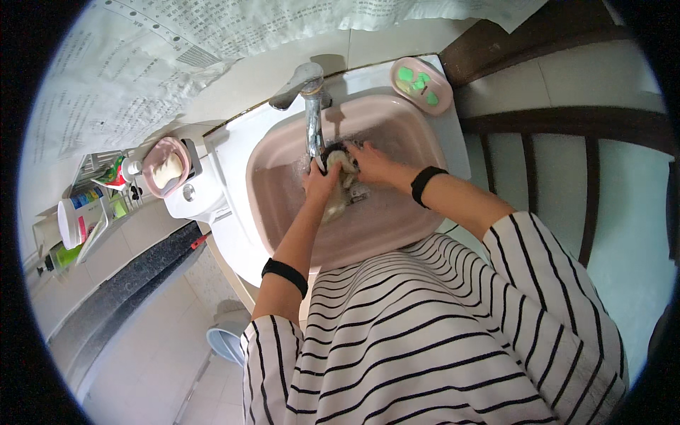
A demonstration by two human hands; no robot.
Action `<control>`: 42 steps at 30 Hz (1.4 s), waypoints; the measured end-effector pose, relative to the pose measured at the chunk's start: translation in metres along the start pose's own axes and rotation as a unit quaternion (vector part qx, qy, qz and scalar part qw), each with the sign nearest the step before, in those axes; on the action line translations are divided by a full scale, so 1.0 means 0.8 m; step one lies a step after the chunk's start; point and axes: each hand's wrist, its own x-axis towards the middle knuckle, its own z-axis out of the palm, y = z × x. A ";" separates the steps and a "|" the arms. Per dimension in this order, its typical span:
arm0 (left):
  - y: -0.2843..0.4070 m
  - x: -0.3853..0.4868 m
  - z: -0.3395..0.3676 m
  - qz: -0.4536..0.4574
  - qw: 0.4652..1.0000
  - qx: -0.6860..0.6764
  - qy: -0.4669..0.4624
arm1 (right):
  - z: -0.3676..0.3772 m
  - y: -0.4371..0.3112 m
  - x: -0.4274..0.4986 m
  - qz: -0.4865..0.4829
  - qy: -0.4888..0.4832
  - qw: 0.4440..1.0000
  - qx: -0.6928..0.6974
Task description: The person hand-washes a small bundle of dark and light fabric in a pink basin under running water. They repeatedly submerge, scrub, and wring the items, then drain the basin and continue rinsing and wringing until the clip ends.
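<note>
Before me is a pink basin (393, 234) set in a white counter, with water in it. A chrome faucet (314, 114) reaches over it from the back. Under and beside the spout, my left hand (321, 186) grips a wet, cream-coloured cloth (336, 204), thumb on top. A dark part shows at the cloth's upper end, partly hidden by the fingers. My right hand (372, 163) is at the cloth's right side, fingers spread and touching it or just beside it; whether it grips is unclear. Both forearms wear black bands.
A pink soap dish (449, 93) with green and yellowish soap pieces stands at the counter's back right corner. To the left, another pink dish (186, 169) holds a cream soap bar (168, 170), near a wall rack with bottles and a white tub (69, 223). A printed sheet (159, 58) hangs above.
</note>
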 end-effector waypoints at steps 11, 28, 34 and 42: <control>-0.014 -0.018 -0.035 0.082 0.979 -0.181 0.036 | -0.006 -0.002 -0.025 -0.209 0.082 0.972 0.064; -0.016 0.048 0.010 0.097 0.949 0.296 -0.038 | 0.035 0.020 0.073 -0.252 0.101 0.944 -0.186; 0.008 0.000 -0.020 0.086 0.949 0.301 -0.019 | 0.030 -0.003 0.056 -0.196 0.162 0.885 -0.390; 0.011 -0.038 -0.046 -0.147 0.862 -0.464 -0.146 | 0.002 -0.031 0.023 -0.179 0.088 0.979 0.039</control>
